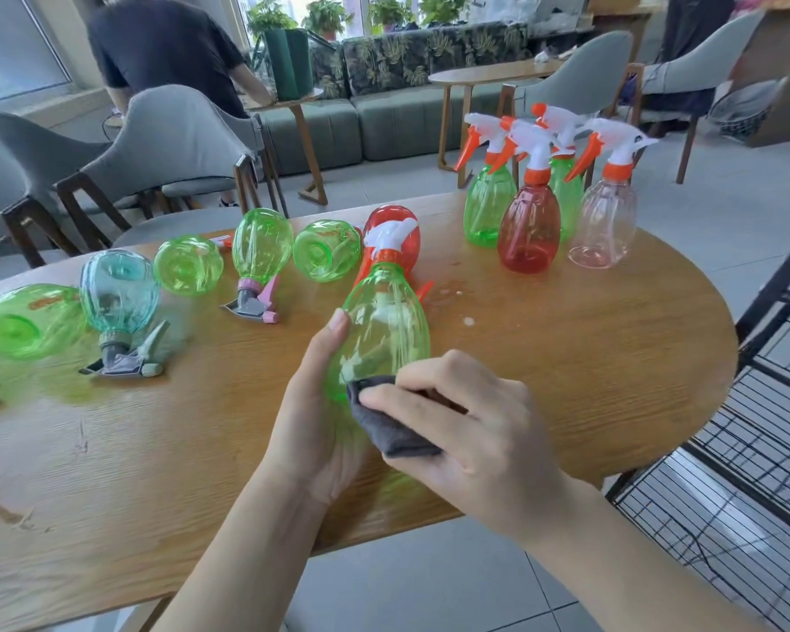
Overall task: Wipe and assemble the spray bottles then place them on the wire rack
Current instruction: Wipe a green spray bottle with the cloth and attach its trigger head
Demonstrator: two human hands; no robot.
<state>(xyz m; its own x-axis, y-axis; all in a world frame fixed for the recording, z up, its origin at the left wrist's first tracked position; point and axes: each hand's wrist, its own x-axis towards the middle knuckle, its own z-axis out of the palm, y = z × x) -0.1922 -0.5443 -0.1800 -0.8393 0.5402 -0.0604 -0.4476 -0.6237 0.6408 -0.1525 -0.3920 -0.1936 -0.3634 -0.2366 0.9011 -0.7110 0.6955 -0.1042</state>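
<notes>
Green bottle [384, 321], above the table [566, 358]: our left hand [320, 417] wraps its base to steady it while our right hand [466, 417] pinches a grey cloth [384, 426] against it for wiping.

Bright, even daylight is coming in from the windows [28, 43] far beyond the hands, and it is washing the panes out to near white. The wooden surface [566, 358] is catching a soft sheen just beyond the hands, and the clear plastic bottles [527, 230] are glowing with small highlights. Shadows are lying faint and soft-edged. The wide lens is bending straight lines toward the edges, and the bottles far to the left of the hands [24, 319] are smearing with blur.
</notes>
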